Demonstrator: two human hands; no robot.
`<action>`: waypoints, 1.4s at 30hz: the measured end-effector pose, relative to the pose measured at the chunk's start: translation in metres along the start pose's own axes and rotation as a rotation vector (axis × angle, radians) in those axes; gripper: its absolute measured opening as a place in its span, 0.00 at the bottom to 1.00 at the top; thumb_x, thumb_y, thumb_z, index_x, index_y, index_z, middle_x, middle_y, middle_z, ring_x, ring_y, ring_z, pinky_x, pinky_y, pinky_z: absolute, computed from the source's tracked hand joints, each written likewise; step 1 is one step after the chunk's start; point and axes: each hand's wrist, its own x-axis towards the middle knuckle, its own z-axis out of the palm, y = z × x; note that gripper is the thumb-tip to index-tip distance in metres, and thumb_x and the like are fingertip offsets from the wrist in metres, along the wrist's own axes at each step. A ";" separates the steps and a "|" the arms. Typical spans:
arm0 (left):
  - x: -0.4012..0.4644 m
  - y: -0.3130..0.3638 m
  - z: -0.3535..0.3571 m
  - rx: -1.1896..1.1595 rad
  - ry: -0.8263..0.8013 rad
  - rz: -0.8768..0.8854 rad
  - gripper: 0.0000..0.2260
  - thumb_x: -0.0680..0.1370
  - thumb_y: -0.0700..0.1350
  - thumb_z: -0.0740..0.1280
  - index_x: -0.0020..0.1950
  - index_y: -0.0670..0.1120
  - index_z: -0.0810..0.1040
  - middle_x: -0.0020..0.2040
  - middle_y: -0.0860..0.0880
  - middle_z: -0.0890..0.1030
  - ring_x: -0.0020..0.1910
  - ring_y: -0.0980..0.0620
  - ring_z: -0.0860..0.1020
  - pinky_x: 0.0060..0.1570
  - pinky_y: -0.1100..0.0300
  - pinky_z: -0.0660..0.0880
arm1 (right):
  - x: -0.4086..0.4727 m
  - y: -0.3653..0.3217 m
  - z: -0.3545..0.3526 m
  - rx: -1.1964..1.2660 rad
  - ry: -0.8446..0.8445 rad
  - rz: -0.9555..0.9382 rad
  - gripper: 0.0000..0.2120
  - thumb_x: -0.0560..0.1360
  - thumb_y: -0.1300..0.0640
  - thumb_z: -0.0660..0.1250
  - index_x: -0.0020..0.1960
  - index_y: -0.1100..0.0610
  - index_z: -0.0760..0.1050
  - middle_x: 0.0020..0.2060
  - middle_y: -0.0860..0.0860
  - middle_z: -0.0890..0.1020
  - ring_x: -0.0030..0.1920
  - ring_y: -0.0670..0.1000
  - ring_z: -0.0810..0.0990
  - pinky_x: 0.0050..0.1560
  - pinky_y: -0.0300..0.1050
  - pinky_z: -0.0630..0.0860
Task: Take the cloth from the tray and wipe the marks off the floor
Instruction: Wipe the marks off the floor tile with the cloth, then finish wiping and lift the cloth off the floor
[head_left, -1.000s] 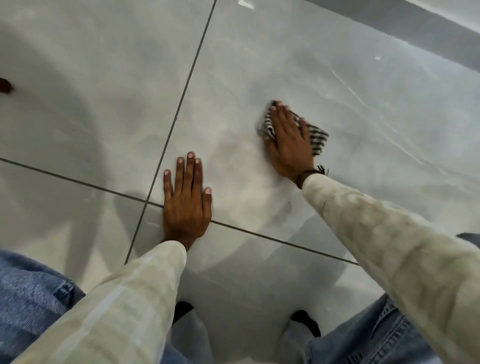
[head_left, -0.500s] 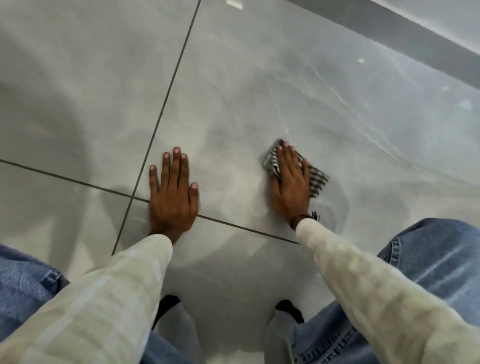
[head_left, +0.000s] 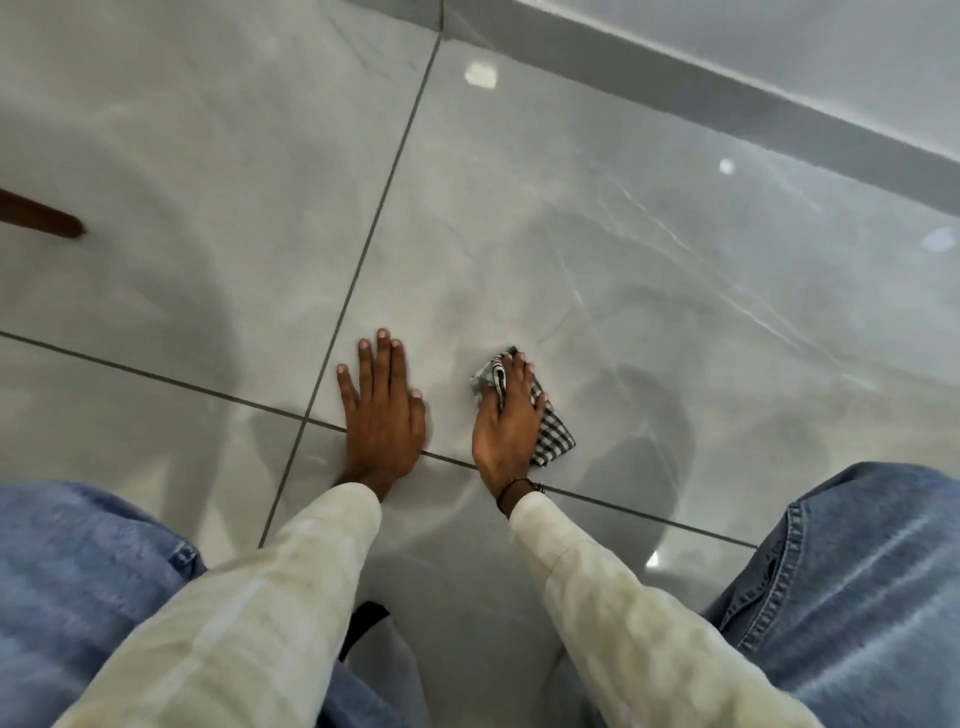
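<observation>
- The checked cloth (head_left: 553, 436) lies on the grey floor (head_left: 623, 260), pinned under the right hand (head_left: 506, 421).
- That grip is flat, fingers straight, pressing the cloth down.
- Just beside it, the left hand (head_left: 382, 415) rests flat on the tile, fingers straight.

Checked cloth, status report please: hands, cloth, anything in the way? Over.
Left hand flat on glossy grey tiled floor. Right hand presses black-and-white checked cloth onto tile. Brown object far left, apart from both hands.

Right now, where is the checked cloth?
In the head view the checked cloth lies on the floor tile right of centre, pressed under the right hand, just beyond the grout line and beside the flat left hand.
</observation>
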 end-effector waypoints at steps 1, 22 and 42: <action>0.001 0.008 -0.011 -0.097 -0.053 -0.033 0.31 0.87 0.49 0.55 0.88 0.41 0.54 0.90 0.40 0.48 0.90 0.38 0.46 0.86 0.34 0.42 | 0.001 -0.016 -0.002 0.105 -0.040 0.058 0.20 0.86 0.60 0.60 0.77 0.59 0.73 0.77 0.57 0.77 0.80 0.51 0.72 0.84 0.60 0.59; -0.193 0.174 -0.566 -1.011 -0.182 -0.424 0.09 0.80 0.38 0.65 0.53 0.43 0.85 0.45 0.46 0.86 0.47 0.47 0.82 0.52 0.54 0.78 | -0.193 -0.449 -0.353 0.752 -0.820 0.664 0.15 0.80 0.53 0.63 0.61 0.60 0.79 0.59 0.60 0.81 0.55 0.60 0.81 0.61 0.54 0.79; -0.373 0.064 -0.787 -2.051 0.235 -0.780 0.25 0.83 0.59 0.60 0.48 0.46 0.93 0.51 0.45 0.91 0.47 0.45 0.90 0.52 0.49 0.83 | -0.343 -0.663 -0.390 0.192 -0.982 0.123 0.23 0.87 0.45 0.58 0.69 0.59 0.81 0.64 0.59 0.87 0.58 0.58 0.87 0.58 0.53 0.84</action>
